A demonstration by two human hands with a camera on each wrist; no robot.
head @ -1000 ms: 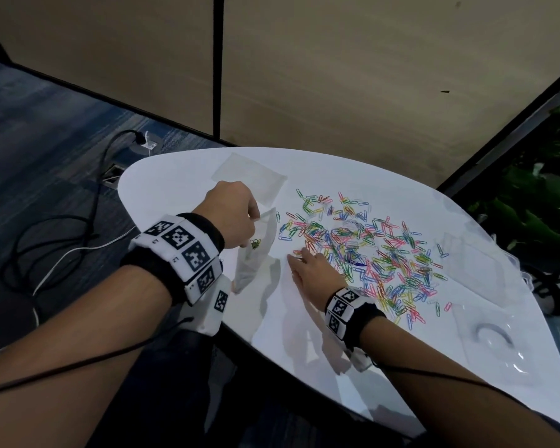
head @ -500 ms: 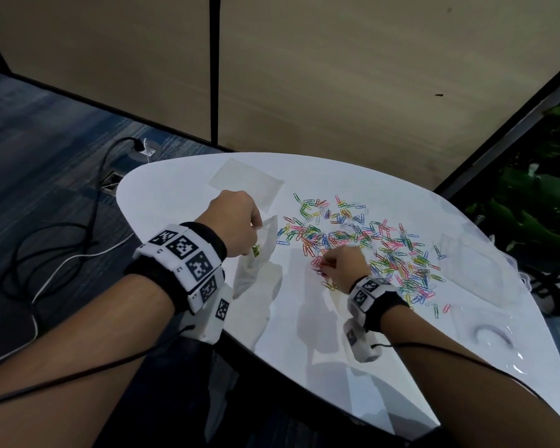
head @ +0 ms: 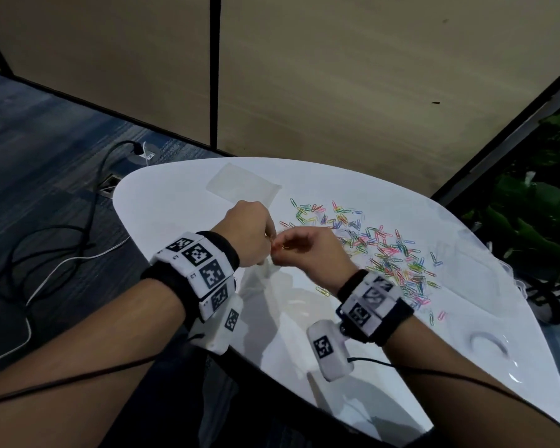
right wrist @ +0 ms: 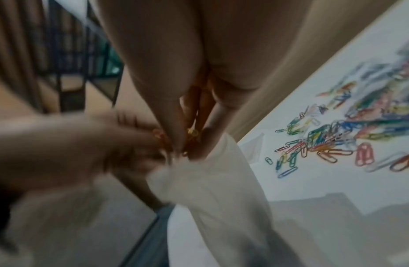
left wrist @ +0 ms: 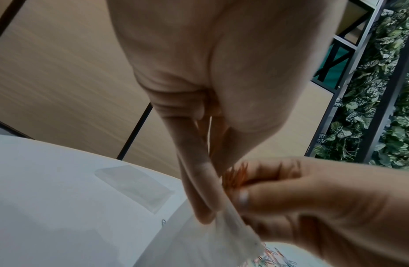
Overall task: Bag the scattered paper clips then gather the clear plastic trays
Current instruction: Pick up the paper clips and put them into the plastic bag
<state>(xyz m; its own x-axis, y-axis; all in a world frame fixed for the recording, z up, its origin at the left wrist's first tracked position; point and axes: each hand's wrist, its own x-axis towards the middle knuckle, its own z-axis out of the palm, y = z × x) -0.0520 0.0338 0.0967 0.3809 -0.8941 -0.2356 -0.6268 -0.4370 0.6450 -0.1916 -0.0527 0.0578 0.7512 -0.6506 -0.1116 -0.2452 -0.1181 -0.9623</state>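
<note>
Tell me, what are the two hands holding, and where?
The left hand pinches the clear bag by its top edge. The right hand pinches a few orange paper clips in its fingertips, right at the bag's mouth.

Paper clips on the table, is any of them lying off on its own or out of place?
Yes. Most paper clips sit in one spread on the table, but a yellow clip lies alone near the right hand, and two clips sit apart near the table's right edge.
</note>
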